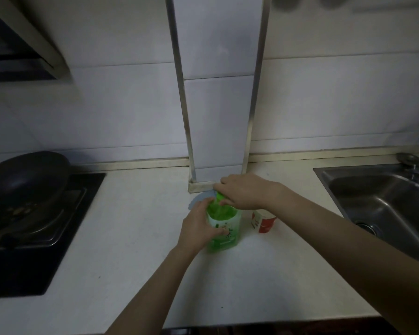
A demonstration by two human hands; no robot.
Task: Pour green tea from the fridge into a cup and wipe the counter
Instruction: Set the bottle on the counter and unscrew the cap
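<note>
in front of you the bottle [224, 232] stands on the counter [136, 250], with the cup [264, 221] just beside it on its right. your left hand [198, 228] wraps the bottle's left side, and your right hand [244, 191] grips its top. behind the bottle a flat round piece [200, 198] lies at the foot of the wall column [218, 117]. far left, a pan [27, 175] sits on the hob [58, 238]. far right, the sink [385, 201] is set into the counter.

One wide-angle camera, worn on the person's head, looks forward and down onto a kitchen counter [131, 274] close below, facing the tiled wall [107, 105].
</note>
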